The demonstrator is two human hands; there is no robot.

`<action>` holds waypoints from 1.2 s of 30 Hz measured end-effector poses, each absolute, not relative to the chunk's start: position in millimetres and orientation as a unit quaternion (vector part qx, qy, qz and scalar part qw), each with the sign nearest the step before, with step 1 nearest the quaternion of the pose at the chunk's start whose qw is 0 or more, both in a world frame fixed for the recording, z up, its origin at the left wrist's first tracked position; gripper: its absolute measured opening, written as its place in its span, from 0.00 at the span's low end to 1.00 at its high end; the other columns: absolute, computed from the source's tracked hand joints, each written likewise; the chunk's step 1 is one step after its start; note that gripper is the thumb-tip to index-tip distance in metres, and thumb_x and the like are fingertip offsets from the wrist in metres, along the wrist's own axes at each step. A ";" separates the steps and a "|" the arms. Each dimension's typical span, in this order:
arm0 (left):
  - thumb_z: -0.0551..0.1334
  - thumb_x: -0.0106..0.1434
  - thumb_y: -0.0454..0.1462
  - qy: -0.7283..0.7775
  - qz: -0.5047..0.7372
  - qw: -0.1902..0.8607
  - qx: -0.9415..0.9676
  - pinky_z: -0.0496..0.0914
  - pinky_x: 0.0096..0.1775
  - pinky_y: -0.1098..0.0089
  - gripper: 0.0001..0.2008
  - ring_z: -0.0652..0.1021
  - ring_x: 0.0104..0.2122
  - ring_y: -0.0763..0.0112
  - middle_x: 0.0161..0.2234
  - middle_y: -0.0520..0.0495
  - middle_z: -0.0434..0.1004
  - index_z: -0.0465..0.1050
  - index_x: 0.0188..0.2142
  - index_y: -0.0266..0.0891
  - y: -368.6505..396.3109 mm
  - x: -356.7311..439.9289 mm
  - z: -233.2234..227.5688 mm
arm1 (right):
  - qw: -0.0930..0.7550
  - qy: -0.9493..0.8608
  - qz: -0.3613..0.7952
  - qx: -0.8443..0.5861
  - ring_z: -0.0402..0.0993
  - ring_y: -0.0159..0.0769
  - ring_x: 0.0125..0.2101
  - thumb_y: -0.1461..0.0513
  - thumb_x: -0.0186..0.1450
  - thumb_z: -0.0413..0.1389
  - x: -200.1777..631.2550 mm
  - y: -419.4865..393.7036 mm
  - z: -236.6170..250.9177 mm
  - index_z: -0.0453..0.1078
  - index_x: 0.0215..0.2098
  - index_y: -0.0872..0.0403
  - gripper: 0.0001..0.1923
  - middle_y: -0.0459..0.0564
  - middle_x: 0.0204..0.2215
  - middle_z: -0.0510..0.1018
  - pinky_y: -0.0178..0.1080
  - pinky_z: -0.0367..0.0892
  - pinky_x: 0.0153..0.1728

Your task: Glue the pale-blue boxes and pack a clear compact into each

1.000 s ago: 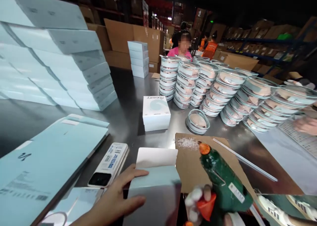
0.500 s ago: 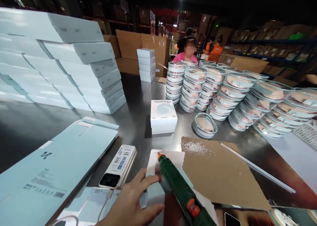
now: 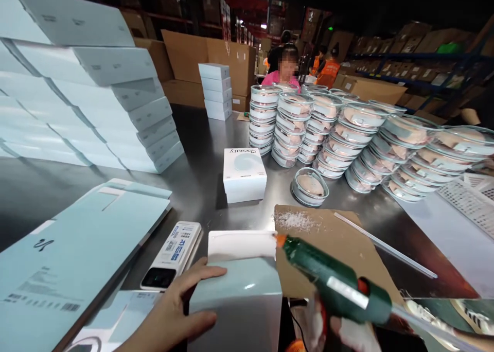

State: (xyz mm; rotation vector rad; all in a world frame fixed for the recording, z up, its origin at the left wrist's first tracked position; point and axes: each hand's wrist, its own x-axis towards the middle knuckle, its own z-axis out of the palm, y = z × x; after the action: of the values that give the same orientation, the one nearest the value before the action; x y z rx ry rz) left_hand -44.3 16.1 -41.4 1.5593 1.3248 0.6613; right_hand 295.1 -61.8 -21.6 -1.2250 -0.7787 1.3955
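Note:
A light blue carton [image 3: 239,285] with a raised white flap [image 3: 241,245] stands close in front of me. My left hand [image 3: 181,311] grips its left side, fingertips on the top and thumb on the near face. A green hot glue gun [image 3: 328,269] is in my right hand [image 3: 353,334], which is partly hidden beneath the gun's body. The orange nozzle lies at the flap's right edge. A clear glue stick [image 3: 420,318] sticks out of the gun's rear.
Flat light blue cartons [image 3: 77,259] and a white power bank [image 3: 173,254] lie to the left, below stacked boxes [image 3: 108,100]. A closed box [image 3: 245,174], a round clear container [image 3: 310,187] and stacked containers [image 3: 293,125] stand beyond. Cardboard [image 3: 339,233] lies right; a person [image 3: 283,74] sits opposite.
The glue gun has swung from pointing away to pointing left, its nozzle now at the flap's right edge. The carton has been raised and turned, showing its top and near face. My view has shifted slightly.

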 end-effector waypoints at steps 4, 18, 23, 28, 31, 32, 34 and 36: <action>0.72 0.46 0.36 0.487 0.257 0.538 0.638 0.67 0.61 0.52 0.29 0.66 0.67 0.42 0.68 0.44 0.67 0.81 0.51 0.49 18.6 -48.1 -43.3 | 0.551 -0.176 0.590 -0.564 0.81 0.41 0.31 0.43 0.51 0.68 321.6 -31.9 -22.3 0.77 0.35 0.51 0.24 0.49 0.29 0.84 0.42 0.76 0.37; 0.76 0.49 0.50 0.482 0.353 0.525 0.606 0.63 0.63 0.47 0.25 0.61 0.68 0.38 0.69 0.38 0.62 0.78 0.45 0.47 4.9 -26.6 -55.7 | 0.464 -0.540 0.545 -0.442 0.68 0.41 0.63 0.62 0.56 0.67 256.6 -30.5 -30.1 0.28 0.73 0.34 0.62 0.51 0.67 0.67 0.44 0.65 0.61; 0.72 0.58 0.51 0.417 0.506 0.565 0.501 0.75 0.47 0.64 0.24 0.78 0.51 0.56 0.53 0.47 0.70 0.64 0.46 0.52 -2.8 -14.7 -56.1 | 0.384 -0.602 0.488 -0.501 0.68 0.45 0.63 0.65 0.62 0.61 251.5 -38.7 -41.9 0.48 0.72 0.35 0.45 0.51 0.65 0.69 0.44 0.67 0.61; 0.67 0.64 0.44 0.393 0.393 0.505 0.660 0.74 0.47 0.65 0.10 0.75 0.44 0.61 0.43 0.48 0.68 0.78 0.45 0.48 10.4 -22.0 -43.9 | 0.313 -0.740 0.375 -0.462 0.69 0.46 0.61 0.65 0.62 0.63 253.3 -33.1 -20.7 0.64 0.63 0.32 0.34 0.50 0.62 0.69 0.46 0.68 0.59; 0.67 0.62 0.42 0.396 0.344 0.481 0.702 0.72 0.53 0.63 0.06 0.75 0.46 0.61 0.43 0.46 0.69 0.83 0.37 0.46 23.0 -29.9 -29.6 | 0.314 -0.737 0.391 -0.455 0.68 0.45 0.62 0.64 0.63 0.62 253.3 -23.7 -12.0 0.66 0.62 0.33 0.31 0.51 0.62 0.69 0.47 0.66 0.61; 0.68 0.60 0.43 0.408 0.350 0.475 0.697 0.72 0.54 0.62 0.07 0.75 0.47 0.60 0.44 0.46 0.70 0.83 0.37 0.46 26.6 -33.0 -25.3 | 0.320 -0.715 0.414 -0.463 0.65 0.47 0.64 0.62 0.64 0.63 255.8 -21.2 -11.9 0.66 0.62 0.33 0.31 0.51 0.65 0.66 0.49 0.65 0.62; 0.70 0.58 0.47 0.463 0.403 0.460 0.641 0.72 0.53 0.63 0.11 0.76 0.50 0.57 0.47 0.44 0.72 0.82 0.36 0.44 32.4 -39.6 -19.6 | 0.391 -0.638 0.472 -0.465 0.65 0.51 0.65 0.54 0.64 0.63 263.8 -17.5 -15.0 0.64 0.64 0.33 0.31 0.52 0.68 0.63 0.51 0.68 0.59; 0.67 0.60 0.52 0.535 0.478 0.450 0.532 0.77 0.44 0.65 0.18 0.79 0.45 0.58 0.48 0.45 0.74 0.78 0.40 0.43 36.2 -44.8 -19.3 | 0.458 -0.557 0.511 -0.469 0.72 0.52 0.59 0.47 0.64 0.61 272.8 -15.9 -19.5 0.63 0.66 0.35 0.32 0.55 0.65 0.69 0.52 0.74 0.52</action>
State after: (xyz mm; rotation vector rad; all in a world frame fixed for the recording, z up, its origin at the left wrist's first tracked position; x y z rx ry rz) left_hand -44.8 36.2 -19.3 1.3153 1.3228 1.1825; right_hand 272.8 -15.9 -19.5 -1.1551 -1.3715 1.2594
